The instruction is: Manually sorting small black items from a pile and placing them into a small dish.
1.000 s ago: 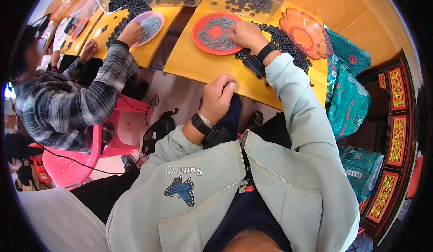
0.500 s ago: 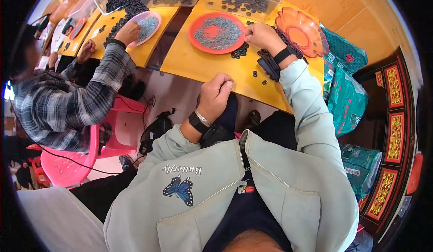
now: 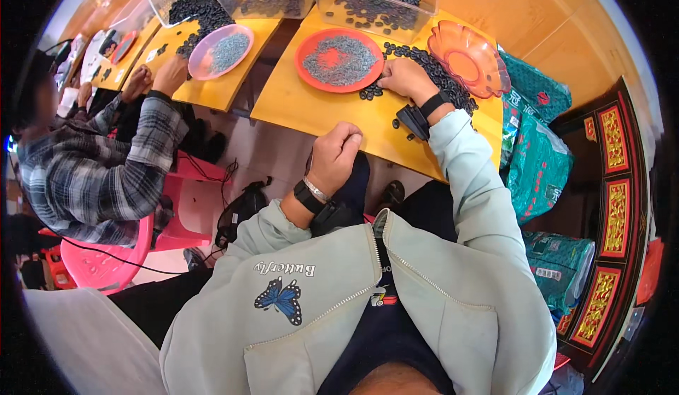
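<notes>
My left hand (image 3: 334,156) is closed, thumb pressed on the curled fingers, just off the near edge of the yellow table (image 3: 297,108); whatever it grips is hidden. On the table, my right hand (image 3: 407,80) reaches down with its fingers pinched together beside the right rim of a red plate (image 3: 305,70). Small grey metal-looking pieces (image 3: 348,70) lie spread in that plate. Around the right fingertips are small black oval pieces (image 3: 440,73), heaped more thickly beyond the hand. Too little shows to tell what the right fingers hold.
An orange scalloped bowl (image 3: 493,77) and clear bins (image 3: 428,20) of black pieces stand at the back. Teal bags (image 3: 541,158) are on the right. At left, a co-worker in a plaid sleeve (image 3: 145,151) sits by a pink plate (image 3: 200,62).
My right hand has come slightly nearer, from the red plate's rim to the black pieces beside it. My left hand stays closed. The co-worker's hand has drawn back from the pink plate.
</notes>
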Demonstrator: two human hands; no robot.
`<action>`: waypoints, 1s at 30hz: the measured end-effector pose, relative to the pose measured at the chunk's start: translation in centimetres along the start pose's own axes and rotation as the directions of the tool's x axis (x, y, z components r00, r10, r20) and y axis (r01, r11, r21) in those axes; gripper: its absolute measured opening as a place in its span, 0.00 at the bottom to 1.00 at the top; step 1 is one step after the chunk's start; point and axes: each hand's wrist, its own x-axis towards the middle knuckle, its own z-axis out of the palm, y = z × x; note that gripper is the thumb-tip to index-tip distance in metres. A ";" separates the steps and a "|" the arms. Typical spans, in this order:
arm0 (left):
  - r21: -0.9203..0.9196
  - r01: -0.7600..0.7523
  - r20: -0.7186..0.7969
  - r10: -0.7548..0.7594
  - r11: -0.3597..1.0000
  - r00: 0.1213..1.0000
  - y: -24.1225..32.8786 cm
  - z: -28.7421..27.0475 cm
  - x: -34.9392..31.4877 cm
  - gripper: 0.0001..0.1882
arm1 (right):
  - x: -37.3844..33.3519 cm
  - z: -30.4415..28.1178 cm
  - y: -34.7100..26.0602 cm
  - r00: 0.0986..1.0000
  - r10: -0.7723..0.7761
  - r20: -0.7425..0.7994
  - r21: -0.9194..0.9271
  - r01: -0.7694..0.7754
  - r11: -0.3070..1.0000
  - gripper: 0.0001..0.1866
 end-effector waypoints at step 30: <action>0.057 -0.067 0.006 0.067 0.996 0.998 0.7 -1.2 0.0 0.04 | 4.8 2.8 -6.4 0.950 -0.290 -0.116 -0.173 0.268 0.948 0.05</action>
